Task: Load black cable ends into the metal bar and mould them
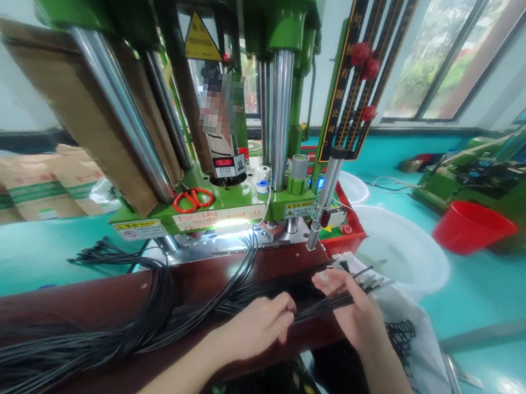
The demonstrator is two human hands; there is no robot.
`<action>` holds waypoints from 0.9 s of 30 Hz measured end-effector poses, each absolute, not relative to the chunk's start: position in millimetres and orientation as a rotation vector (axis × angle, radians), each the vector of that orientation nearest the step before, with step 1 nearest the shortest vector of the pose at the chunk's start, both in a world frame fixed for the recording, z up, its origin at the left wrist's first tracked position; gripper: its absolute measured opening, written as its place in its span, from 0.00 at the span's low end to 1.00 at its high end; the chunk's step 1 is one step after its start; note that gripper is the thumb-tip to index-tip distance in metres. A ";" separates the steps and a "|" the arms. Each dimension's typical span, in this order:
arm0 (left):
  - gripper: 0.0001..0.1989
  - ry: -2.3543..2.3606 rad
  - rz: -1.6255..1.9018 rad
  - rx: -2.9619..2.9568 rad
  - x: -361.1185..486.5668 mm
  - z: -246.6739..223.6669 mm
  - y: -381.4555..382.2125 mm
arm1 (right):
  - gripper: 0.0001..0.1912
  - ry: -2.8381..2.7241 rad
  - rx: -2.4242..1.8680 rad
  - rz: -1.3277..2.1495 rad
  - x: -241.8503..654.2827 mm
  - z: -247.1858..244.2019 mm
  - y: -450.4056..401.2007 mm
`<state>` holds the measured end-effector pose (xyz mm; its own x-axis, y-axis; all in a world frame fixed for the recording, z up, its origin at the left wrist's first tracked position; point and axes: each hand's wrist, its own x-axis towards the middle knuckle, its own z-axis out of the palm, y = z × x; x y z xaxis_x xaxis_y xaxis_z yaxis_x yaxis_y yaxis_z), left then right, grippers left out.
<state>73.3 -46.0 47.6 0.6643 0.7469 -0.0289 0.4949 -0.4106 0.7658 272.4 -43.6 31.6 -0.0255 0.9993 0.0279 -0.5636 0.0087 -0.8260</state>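
A long bundle of thin black cables (96, 346) runs along a dark red-brown bench (64, 291). My left hand (259, 324) is closed at the bundle's right part, fingers curled over the strands. To its right, my right hand (350, 303) is bent around the same cables, whose grey ends (377, 284) stick out beyond it. The fingers partly hide how many strands each hand holds. Some cables rise from the bundle to the lit work area of a green press machine (223, 205).
Orange-handled scissors (193, 200) lie on the press base beside a cardboard sheet (82, 104). More cable ends (116, 254) hang past the bench's back edge. At right are a white sack (410, 343), a white tub (401, 246) and a red bucket (473, 228). A red control box (349, 230) adjoins the press.
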 end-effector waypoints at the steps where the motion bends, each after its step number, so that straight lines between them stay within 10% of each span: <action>1: 0.11 0.880 0.343 2.092 67.7 51.0 -53.5 | 0.14 -0.859 -0.723 1.498 269.5 33.2 -46.6; 7: 0.10 0.612 0.057 2.090 45.4 38.4 -93.5 | 0.12 -1.505 -0.643 1.784 235.4 33.5 -79.6; 14: 0.20 0.768 0.716 0.827 95.7 10.9 -117.3 | 0.18 -1.271 -0.738 1.942 219.5 28.8 -75.4; 27: 0.14 0.784 0.597 0.937 105.3 26.2 -117.6 | 0.13 -1.709 -1.070 1.542 243.0 66.6 -43.0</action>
<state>105.3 -117.6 26.2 0.5851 0.7431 -0.3246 -0.1153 0.4725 0.8737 243.0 -43.0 66.6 -0.4995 0.8621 -0.0851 0.1731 0.0031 -0.9849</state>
